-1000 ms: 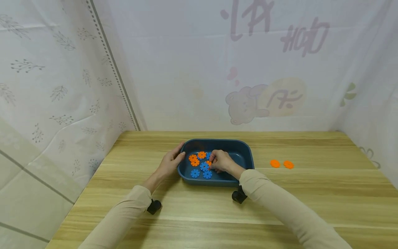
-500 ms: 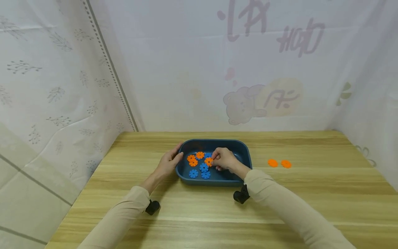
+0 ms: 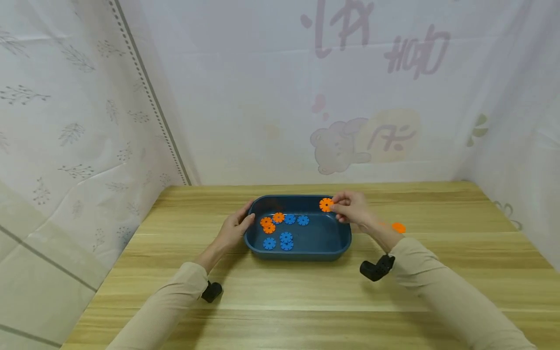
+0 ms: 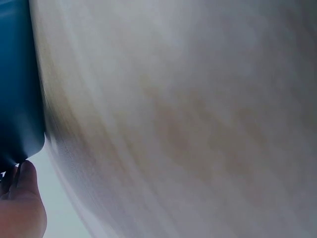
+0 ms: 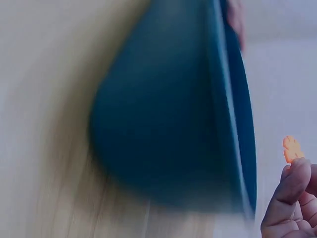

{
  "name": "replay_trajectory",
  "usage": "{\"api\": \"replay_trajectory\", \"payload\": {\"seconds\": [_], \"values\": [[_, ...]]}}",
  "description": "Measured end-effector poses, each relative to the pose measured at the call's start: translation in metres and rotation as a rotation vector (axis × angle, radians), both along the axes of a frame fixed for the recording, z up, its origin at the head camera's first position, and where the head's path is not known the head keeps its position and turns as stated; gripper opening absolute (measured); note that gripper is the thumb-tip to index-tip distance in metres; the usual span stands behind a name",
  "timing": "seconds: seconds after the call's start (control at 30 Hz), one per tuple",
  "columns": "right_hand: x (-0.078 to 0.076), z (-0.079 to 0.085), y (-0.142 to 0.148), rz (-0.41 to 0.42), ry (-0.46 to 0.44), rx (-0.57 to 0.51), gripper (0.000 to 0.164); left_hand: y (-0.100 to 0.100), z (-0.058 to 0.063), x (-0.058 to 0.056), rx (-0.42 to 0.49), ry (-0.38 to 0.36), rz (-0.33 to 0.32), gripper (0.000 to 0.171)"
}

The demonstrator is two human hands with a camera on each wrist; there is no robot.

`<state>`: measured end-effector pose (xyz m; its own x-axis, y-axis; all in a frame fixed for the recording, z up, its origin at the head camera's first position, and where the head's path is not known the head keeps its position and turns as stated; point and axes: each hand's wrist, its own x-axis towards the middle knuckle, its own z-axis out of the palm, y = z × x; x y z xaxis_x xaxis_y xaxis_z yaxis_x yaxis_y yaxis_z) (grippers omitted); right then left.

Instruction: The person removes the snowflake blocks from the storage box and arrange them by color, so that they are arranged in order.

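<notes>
My right hand (image 3: 356, 210) pinches an orange notched plastic disc (image 3: 325, 204) between thumb and fingers, raised over the back right of a dark blue basin (image 3: 319, 240). In the right wrist view the same orange disc (image 5: 292, 148) stands up from the fingertips. At the basin's left end my left hand (image 3: 234, 231) grips the wall, its thumb at the rim and the fingers outside. Inside, toward the left, lie several blue notched discs (image 3: 303, 220) and a few orange discs (image 3: 278, 217), some overlapping. The left wrist view catches only the hand's edge (image 4: 22, 203) against the basin.
On the wooden table (image 3: 271, 291), right of the basin, lies an orange disc (image 3: 398, 227); my right wrist mostly covers another beside it. A patterned cloth (image 3: 245, 121) hangs behind the table. Each wrist wears a black camera (image 3: 377, 268).
My right hand has lifted an orange disc from the pile and carried it right and up over the basin's right end. A blue disc shows where the hand was. My left hand keeps its grip.
</notes>
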<state>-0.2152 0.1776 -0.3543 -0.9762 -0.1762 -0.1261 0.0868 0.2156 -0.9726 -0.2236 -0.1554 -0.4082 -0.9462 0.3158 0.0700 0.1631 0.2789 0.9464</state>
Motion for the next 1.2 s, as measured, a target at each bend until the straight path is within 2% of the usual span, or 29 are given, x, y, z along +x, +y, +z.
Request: {"api": "replay_trajectory", "payload": {"seconds": [0.07,0.17,0.33,0.5,0.63,0.87,1.2], "values": [[0.002,0.000,0.027,-0.051,-0.015,-0.028,0.014,0.000,0.001,0.000,-0.003,-0.003,0.003,0.052],[0.007,-0.003,0.068,-0.103,-0.041,-0.016,0.016,0.000,0.001,-0.001,-0.006,-0.005,0.004,0.052],[0.018,-0.016,0.128,-0.141,-0.064,0.081,0.022,-0.001,0.001,-0.001,-0.005,-0.008,-0.001,0.052],[0.027,-0.029,0.167,-0.168,-0.075,0.173,0.025,-0.004,0.001,0.000,-0.020,-0.013,0.005,0.052],[0.031,-0.036,0.184,-0.175,-0.102,0.241,0.027,-0.005,0.001,0.000,-0.018,-0.005,0.005,0.052],[0.035,-0.042,0.192,-0.202,-0.162,0.263,0.025,-0.004,-0.001,0.000,-0.006,-0.003,-0.001,0.052],[0.037,-0.051,0.195,-0.228,-0.158,0.309,0.021,-0.001,-0.001,0.001,-0.032,0.006,-0.002,0.053]]}}
